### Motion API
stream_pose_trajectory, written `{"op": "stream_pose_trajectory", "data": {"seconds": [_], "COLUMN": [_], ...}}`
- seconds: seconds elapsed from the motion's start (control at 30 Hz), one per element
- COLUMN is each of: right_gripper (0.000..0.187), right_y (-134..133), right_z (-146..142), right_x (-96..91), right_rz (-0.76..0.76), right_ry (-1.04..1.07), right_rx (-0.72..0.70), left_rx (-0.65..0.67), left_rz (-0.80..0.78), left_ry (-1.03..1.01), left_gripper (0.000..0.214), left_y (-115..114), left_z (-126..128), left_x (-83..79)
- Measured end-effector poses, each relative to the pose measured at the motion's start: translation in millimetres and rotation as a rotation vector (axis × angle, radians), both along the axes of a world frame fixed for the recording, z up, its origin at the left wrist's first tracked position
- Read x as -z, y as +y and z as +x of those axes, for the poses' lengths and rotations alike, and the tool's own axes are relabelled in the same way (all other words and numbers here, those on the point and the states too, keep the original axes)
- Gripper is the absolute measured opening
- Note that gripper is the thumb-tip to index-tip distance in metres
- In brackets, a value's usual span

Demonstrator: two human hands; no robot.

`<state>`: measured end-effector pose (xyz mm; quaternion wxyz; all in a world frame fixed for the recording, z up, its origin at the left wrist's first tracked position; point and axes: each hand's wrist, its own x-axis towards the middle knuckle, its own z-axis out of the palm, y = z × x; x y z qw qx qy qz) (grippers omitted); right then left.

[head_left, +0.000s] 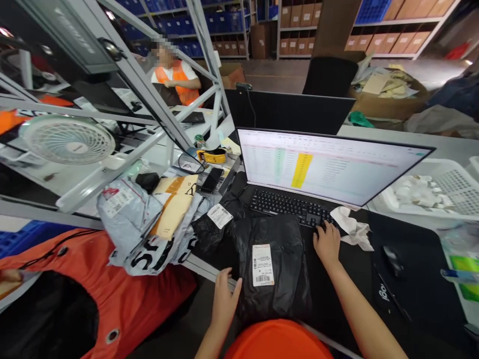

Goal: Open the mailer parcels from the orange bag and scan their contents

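Shelves (387,56) with brown boxes (389,43) and blue bins (224,22) stand behind the tabletop (204,269), where a black parcel (286,269) lies flat, label (263,265) up, between the two hands and just in front of the keyboard (280,204). Judging by the right hand (329,244) at the number-key end and the rows on the lit monitor (329,169), the step in hand looks like keying something in with this parcel set close by. That hand is loosely spread, fingers reaching the keys, its grip on nothing; the left hand (223,296) is spread too, thumb out by the parcel's left edge, whether touching I cannot tell. A further keystroke calls for a light fingertip press; shifting the parcel would need the left grip closed on its side. Its long axis seems to run from the near edge toward the monitor, one end facing the keyboard, the label's long sides roughly in line.
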<state>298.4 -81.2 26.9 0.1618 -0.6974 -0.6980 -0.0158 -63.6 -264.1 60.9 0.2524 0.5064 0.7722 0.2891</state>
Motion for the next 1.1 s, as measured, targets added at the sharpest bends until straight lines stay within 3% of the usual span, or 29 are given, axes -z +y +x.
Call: {"op": "stream_pose_trajectory", "data": {"seconds": [0.13, 0.23, 0.43, 0.53, 0.63, 0.93, 1.1], "right_gripper": [0.034, 0.037, 0.038, 0.037, 0.039, 0.056, 0.055], "right_y": [3.0, -1.7, -52.9, -76.5, -76.1, 6.5, 23.6], "right_z": [-2.3, 0.7, 23.1, 33.5, 34.6, 1.3, -11.9], "right_x": [-0.3, 0.7, 8.5, 10.0, 7.2, -7.8, -9.5], "right_rz": [0.008, 0.005, -0.036, -0.073, -0.111, -0.127, -0.125], "right_ry": [-0.018, -0.019, 0.003, -0.005, -0.027, -0.051, -0.049], "right_rx": [-0.001, 0.013, 0.005, 0.016, 0.037, 0.032, 0.044], "left_rx": [0.088, 0.141, 0.347, 0.462, 0.485, 0.458, 0.45], "left_rz": [0.134, 0.152, 0.027, -0.074, -0.101, -0.193, -0.202], "left_ry": [0.123, 0.249, 0.55, 0.651, 0.668, 0.681, 0.6], "left_gripper": [0.036, 0.041, 0.058, 0.06, 0.055, 0.042, 0.018], "left_y": [58.0, 105.6, 174.4, 187.6, 191.8, 201.9, 198.1], "left_z": [7.9, 15.1, 16.0, 13.2, 13.5, 4.7, -9.3], "left_x": [-24.1, -32.4, -32.3, -30.4, -30.0, -35.5, -37.1]}}
